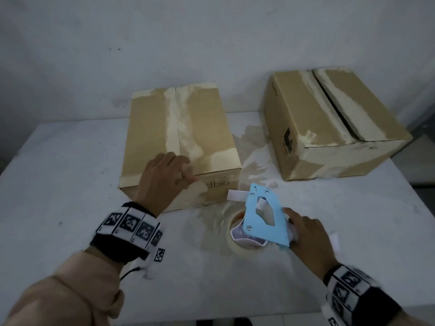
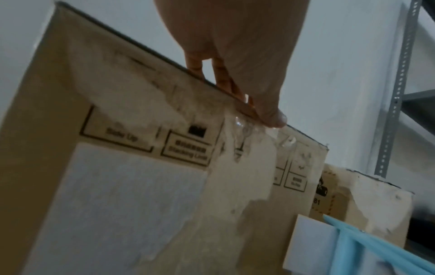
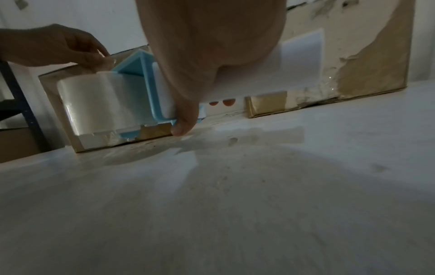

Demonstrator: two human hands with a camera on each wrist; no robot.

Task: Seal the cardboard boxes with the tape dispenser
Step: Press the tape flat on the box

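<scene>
Tape dispenser (image 1: 263, 220) gripped by right hand (image 1: 306, 236); left hand (image 1: 162, 182) pinches tape on near box (image 1: 181, 137) — slack could wrinkle.

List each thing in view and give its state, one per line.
Near box: flaps closed, old tape scars on top, upright on the table.
Far box: flaps nearly closed, a dark gap along the seam.
Tape dispenser: on the table, clear roll loaded.
Left hand: pinches clear tape at the near box's front top edge.
Right hand: grips the dispenser.
Table: white, stained with tape residue.
</scene>
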